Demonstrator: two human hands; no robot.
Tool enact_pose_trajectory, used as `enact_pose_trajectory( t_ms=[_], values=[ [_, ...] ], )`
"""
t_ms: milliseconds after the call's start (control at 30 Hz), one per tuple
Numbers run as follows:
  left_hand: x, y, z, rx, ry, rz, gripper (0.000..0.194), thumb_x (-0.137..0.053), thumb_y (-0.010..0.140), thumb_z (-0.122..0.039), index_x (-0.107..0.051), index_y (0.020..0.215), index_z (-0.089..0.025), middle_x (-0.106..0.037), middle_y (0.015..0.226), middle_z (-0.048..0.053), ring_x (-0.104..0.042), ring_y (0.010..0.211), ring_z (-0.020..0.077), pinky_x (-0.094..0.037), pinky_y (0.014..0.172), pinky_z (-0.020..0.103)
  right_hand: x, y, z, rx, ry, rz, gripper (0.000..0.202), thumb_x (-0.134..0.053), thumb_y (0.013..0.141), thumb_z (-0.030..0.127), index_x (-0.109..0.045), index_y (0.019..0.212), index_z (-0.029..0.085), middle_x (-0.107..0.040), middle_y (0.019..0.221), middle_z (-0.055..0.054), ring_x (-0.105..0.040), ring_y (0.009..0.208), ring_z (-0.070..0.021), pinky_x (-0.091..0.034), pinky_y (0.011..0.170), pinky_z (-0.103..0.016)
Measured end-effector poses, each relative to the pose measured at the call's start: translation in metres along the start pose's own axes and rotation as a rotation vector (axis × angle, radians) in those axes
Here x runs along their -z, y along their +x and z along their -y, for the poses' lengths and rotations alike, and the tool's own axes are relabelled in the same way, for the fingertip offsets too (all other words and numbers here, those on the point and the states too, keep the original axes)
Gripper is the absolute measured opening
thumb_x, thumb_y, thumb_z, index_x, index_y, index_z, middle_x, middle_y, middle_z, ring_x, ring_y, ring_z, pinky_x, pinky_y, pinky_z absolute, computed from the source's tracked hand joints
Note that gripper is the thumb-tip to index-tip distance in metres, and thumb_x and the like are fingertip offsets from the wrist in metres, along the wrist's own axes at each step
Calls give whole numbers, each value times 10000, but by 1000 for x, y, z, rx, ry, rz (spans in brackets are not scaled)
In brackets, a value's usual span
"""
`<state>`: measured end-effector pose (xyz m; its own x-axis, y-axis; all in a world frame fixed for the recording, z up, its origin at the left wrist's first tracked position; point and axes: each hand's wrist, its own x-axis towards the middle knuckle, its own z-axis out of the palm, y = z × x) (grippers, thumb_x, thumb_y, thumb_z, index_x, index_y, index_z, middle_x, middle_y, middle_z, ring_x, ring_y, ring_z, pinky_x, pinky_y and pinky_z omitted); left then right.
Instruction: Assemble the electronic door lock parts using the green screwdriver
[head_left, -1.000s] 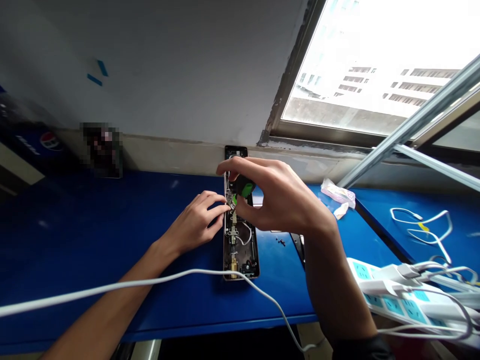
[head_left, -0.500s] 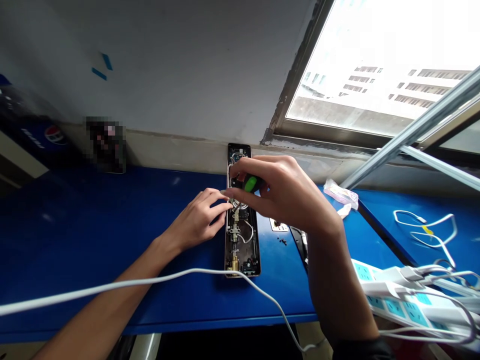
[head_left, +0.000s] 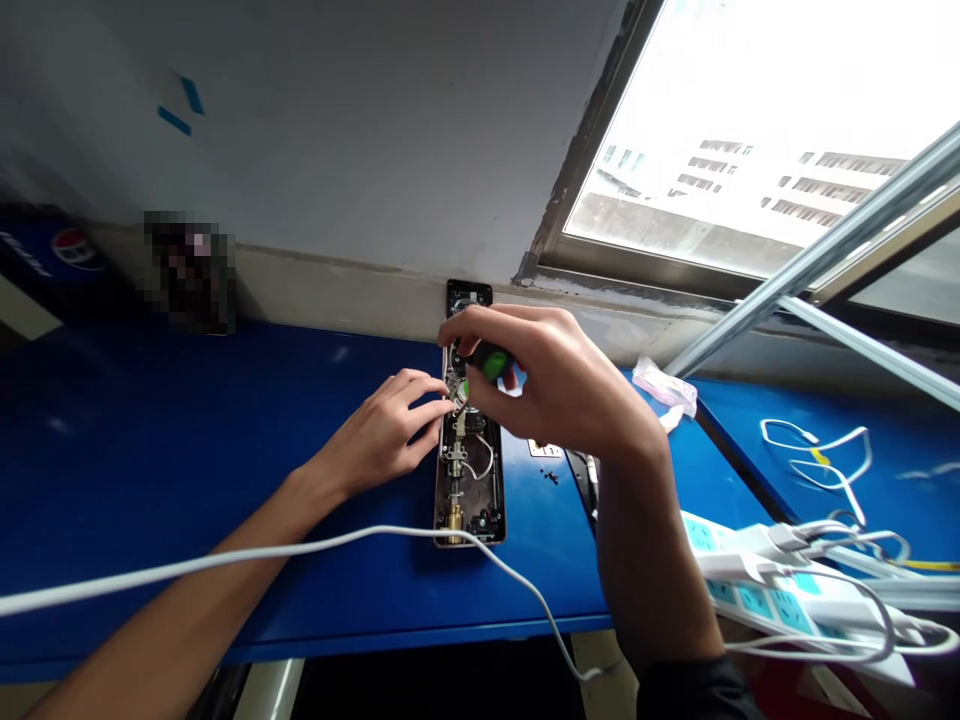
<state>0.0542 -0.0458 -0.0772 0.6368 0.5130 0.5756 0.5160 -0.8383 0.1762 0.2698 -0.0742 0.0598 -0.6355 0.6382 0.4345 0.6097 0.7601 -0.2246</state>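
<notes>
A long dark housing (head_left: 491, 500) lies open on the blue table, with brass parts, wires and small boards inside. My right hand (head_left: 547, 375) is closed round a black-and-green screwdriver (head_left: 493, 362) above the housing's upper half, its shaft slanting down into the parts. My left hand (head_left: 397, 420) rests at the housing's left edge, fingers apart, the fingertips touching or very near the parts around the middle. Whether they pinch something small is too fine to tell. Several small black screws (head_left: 551, 477) lie right of the housing, below a small metal plate (head_left: 541, 449).
A white cable (head_left: 300, 547) crosses in front of the housing. Power strips (head_left: 757, 600) with plugs sit at the lower right. A plastic packet (head_left: 665, 385), a coiled white cable (head_left: 847, 470) and metal bars (head_left: 810, 240) are on the right. The wall stands behind.
The whole view has shifted slightly, moving the scene left and up. My right hand's thumb has drawn back and its fingers have turned a little round the screwdriver. My left hand stays beside the housing.
</notes>
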Motion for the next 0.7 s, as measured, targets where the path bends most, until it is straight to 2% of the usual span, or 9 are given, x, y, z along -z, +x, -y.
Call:
enact_pose_trajectory(
  t_ms=[67, 167, 233, 333, 400, 500, 567, 700],
  values=[
    [0, 0, 0, -4, -1, 4, 217, -543, 1009, -142, -733, 1114, -145, -673, 1232, 147, -581, 1206, 309, -565, 990, 481, 1, 0, 0, -15, -8, 3, 331, -601, 897, 176, -671, 1220, 193, -734, 1043, -54, -632, 840, -154, -450, 732, -290],
    [-1, -1, 2, -4, 7, -9, 230, -549, 1009, -146, -731, 1149, -152, -678, 1223, 141, -588, 1183, 296, -567, 987, 477, 1, -1, -1, -39, -39, -23, 208, -616, 941, 241, -703, 1122, 187, -732, 961, -47, -618, 781, -144, -439, 714, -291],
    [-2, -1, 2, -2, 3, -17, 247, -549, 1011, -142, -729, 1179, -153, -678, 1231, 137, -585, 1188, 293, -560, 1004, 480, 0, 0, -2, -20, -36, -33, 181, -596, 953, 216, -709, 1090, 180, -730, 941, -40, -610, 766, -136, -438, 715, -289],
    [-3, 0, 3, 3, -7, -4, 241, -551, 1006, -131, -730, 1167, -136, -670, 1251, 146, -572, 1221, 303, -549, 1027, 487, -1, 0, -2, 10, -15, -21, 330, -587, 887, 137, -677, 1200, 191, -740, 1026, -45, -639, 832, -152, -462, 752, -293],
    [-3, 0, 2, -3, 4, 4, 226, -554, 1004, -132, -732, 1144, -131, -673, 1239, 151, -575, 1211, 305, -556, 1012, 484, -1, 0, -2, -1, -20, -15, 386, -608, 865, 152, -661, 1243, 202, -744, 1066, -53, -659, 870, -170, -478, 764, -300],
    [-2, 0, 0, -12, 27, -12, 223, -562, 1003, -131, -736, 1142, -138, -688, 1202, 143, -586, 1175, 294, -566, 988, 472, -1, 0, -3, -15, -42, -36, 240, -640, 925, 255, -699, 1149, 193, -752, 1004, -50, -671, 841, -172, -484, 746, -305],
    [0, 0, -1, -13, 27, -15, 233, -569, 1000, -124, -734, 1163, -135, -690, 1212, 140, -588, 1176, 291, -564, 998, 471, -1, 0, -4, 1, -31, -47, 185, -617, 960, 254, -713, 1100, 181, -758, 977, -48, -674, 824, -161, -485, 733, -296],
    [1, -1, -1, -5, 17, 11, 227, -564, 1004, -124, -730, 1158, -133, -675, 1244, 148, -578, 1213, 300, -560, 1011, 478, 1, 0, -2, 10, -7, -15, 349, -617, 886, 160, -679, 1229, 166, -764, 1066, -64, -686, 890, -173, -495, 745, -294]
  ],
)
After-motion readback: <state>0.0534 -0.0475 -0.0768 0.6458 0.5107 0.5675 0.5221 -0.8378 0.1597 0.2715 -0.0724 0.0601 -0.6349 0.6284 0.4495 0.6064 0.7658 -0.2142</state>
